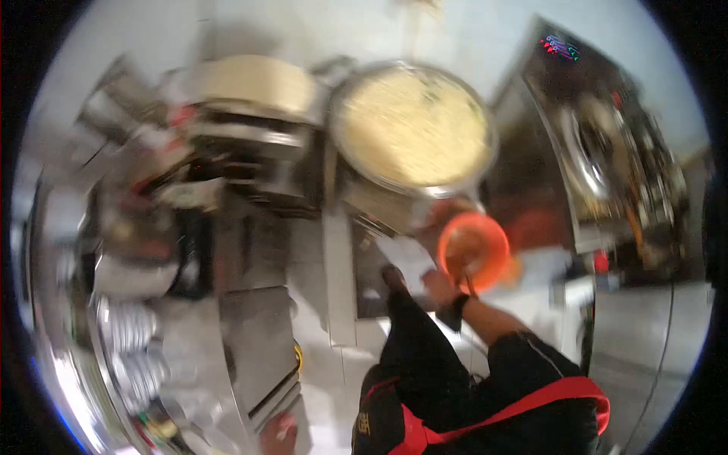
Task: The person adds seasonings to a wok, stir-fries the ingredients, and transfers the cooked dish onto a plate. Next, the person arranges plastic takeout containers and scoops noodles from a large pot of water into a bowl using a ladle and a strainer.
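Note:
An orange bucket (497, 254) is at the middle right, with something brownish inside that I cannot make out. My right hand (438, 287), with a black band at the wrist, is closed at the near left side of its rim. Blur hides the exact grip. At the bottom left, what appears to be my left hand (279, 434) is close to the steel counter's edge. It is smeared, with a small pale patch on it, and its fingers cannot be made out. Beyond the bucket stands a wide round metal basin (491, 155) filled with a pale yellow, shredded-looking food.
A steel worktop (254, 322) runs along the left, near stacked white dishes (133, 356). Farther back is a blurred steel appliance (258, 136) with a pale round top. On the right, a dark counter (531, 182) adjoins a cluttered steel area holding a round metal pan (591, 163).

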`<state>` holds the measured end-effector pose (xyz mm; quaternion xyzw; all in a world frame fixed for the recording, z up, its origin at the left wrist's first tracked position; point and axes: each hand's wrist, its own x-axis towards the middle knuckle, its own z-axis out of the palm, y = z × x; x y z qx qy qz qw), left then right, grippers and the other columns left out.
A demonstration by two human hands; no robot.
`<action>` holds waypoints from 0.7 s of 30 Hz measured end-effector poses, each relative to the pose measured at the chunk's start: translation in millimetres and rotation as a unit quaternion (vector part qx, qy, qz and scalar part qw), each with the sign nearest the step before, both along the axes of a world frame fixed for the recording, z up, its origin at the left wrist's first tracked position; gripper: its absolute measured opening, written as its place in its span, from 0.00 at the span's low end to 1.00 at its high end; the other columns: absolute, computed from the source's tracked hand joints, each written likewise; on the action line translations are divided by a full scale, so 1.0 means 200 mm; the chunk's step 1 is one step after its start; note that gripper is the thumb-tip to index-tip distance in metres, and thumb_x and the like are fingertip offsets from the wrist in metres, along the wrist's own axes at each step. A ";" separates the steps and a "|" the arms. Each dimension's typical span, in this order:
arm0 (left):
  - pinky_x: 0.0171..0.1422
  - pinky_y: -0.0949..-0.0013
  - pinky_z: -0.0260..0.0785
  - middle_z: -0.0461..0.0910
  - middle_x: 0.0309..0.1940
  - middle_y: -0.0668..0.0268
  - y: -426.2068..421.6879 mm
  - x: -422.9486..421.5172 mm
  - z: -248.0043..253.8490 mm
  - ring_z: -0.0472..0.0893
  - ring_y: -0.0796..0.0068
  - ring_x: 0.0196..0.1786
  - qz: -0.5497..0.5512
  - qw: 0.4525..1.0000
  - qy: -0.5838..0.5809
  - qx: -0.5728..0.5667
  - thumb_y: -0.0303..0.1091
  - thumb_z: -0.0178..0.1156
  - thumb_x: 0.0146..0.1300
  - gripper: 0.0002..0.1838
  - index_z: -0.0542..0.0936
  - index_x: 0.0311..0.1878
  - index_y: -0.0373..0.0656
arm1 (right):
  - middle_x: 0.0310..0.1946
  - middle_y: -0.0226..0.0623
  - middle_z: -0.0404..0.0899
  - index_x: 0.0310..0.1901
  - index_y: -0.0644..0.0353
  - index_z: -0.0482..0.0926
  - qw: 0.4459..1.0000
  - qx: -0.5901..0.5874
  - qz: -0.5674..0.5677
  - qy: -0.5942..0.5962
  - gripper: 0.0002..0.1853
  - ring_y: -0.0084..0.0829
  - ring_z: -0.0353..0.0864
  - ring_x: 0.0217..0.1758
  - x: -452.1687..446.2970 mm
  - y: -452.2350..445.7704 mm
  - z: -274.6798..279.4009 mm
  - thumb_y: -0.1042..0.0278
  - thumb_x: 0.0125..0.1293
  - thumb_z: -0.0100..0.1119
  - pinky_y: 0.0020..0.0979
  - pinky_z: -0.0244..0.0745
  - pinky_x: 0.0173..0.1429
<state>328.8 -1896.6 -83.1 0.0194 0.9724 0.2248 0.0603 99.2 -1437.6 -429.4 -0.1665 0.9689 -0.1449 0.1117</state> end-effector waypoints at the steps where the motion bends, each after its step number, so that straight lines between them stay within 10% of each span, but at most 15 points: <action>1: 0.47 0.65 0.74 0.83 0.38 0.59 0.11 -0.27 -0.10 0.83 0.67 0.43 0.008 0.991 -0.129 0.042 0.35 0.63 0.63 0.16 0.77 0.51 0.38 | 0.35 0.44 0.81 0.39 0.60 0.81 0.998 0.005 -0.044 -0.043 0.11 0.41 0.81 0.44 -0.01 0.23 -0.13 0.66 0.65 0.50 0.44 0.77 0.48; 3: 0.53 0.66 0.74 0.83 0.41 0.57 0.32 -0.71 -0.32 0.83 0.65 0.47 -0.010 0.951 -0.290 0.107 0.38 0.63 0.63 0.20 0.77 0.55 0.37 | 0.26 0.44 0.83 0.29 0.58 0.84 0.950 -0.011 -0.304 -0.076 0.13 0.40 0.84 0.29 0.05 0.62 -0.47 0.58 0.61 0.57 0.47 0.78 0.36; 4: 0.51 0.66 0.75 0.83 0.41 0.57 0.44 -0.90 -0.43 0.83 0.66 0.46 -0.040 0.935 -0.322 0.141 0.35 0.63 0.63 0.19 0.77 0.55 0.38 | 0.25 0.46 0.83 0.31 0.56 0.86 0.950 0.240 -0.200 0.017 0.12 0.35 0.84 0.31 0.12 0.72 -0.32 0.58 0.62 0.57 0.46 0.79 0.38; 6: 0.49 0.64 0.75 0.83 0.42 0.55 0.60 -1.21 -0.72 0.83 0.64 0.45 -0.162 0.932 -0.301 0.117 0.36 0.61 0.64 0.18 0.77 0.55 0.37 | 0.30 0.51 0.84 0.33 0.57 0.87 0.879 0.182 -0.391 -0.202 0.14 0.40 0.85 0.39 0.23 0.88 -0.27 0.56 0.62 0.57 0.45 0.79 0.46; 8: 0.49 0.61 0.75 0.83 0.44 0.52 0.78 -1.46 -1.02 0.83 0.61 0.46 -0.197 0.922 -0.302 0.140 0.38 0.59 0.66 0.19 0.77 0.54 0.36 | 0.37 0.59 0.83 0.37 0.62 0.86 0.730 0.014 -0.610 -0.306 0.20 0.46 0.84 0.47 0.54 1.10 -0.82 0.50 0.62 0.56 0.42 0.78 0.52; 10: 0.53 0.58 0.74 0.82 0.46 0.50 1.01 -1.60 -1.30 0.82 0.55 0.48 -0.233 0.903 -0.342 0.117 0.40 0.56 0.67 0.20 0.78 0.54 0.34 | 0.26 0.54 0.81 0.35 0.69 0.81 0.762 -0.059 -0.539 -0.353 0.28 0.42 0.82 0.34 0.65 1.09 -0.78 0.42 0.63 0.58 0.44 0.77 0.40; 14: 0.59 0.55 0.71 0.81 0.49 0.49 1.40 -1.53 -2.04 0.80 0.50 0.51 -0.352 0.843 -0.369 0.170 0.38 0.50 0.70 0.17 0.79 0.53 0.37 | 0.30 0.52 0.82 0.44 0.75 0.78 0.569 -0.197 -0.670 -0.434 0.38 0.43 0.83 0.37 0.60 0.85 -0.83 0.35 0.63 0.56 0.39 0.78 0.40; 18: 0.57 0.56 0.72 0.80 0.51 0.50 1.60 -1.06 -3.13 0.79 0.50 0.53 -0.274 0.816 -0.455 0.228 0.38 0.49 0.70 0.17 0.79 0.52 0.38 | 0.45 0.55 0.80 0.59 0.65 0.70 0.850 0.090 -0.356 -0.377 0.42 0.46 0.82 0.49 0.34 0.52 -0.75 0.33 0.57 0.61 0.41 0.79 0.47; 21: 0.56 0.59 0.73 0.80 0.52 0.54 1.80 -1.02 -2.92 0.80 0.55 0.53 -0.085 0.711 -0.602 0.352 0.42 0.52 0.70 0.19 0.79 0.54 0.39 | 0.41 0.49 0.81 0.57 0.62 0.72 0.847 -0.082 -0.463 -0.249 0.37 0.42 0.82 0.47 0.22 0.41 -0.72 0.41 0.54 0.68 0.38 0.78 0.50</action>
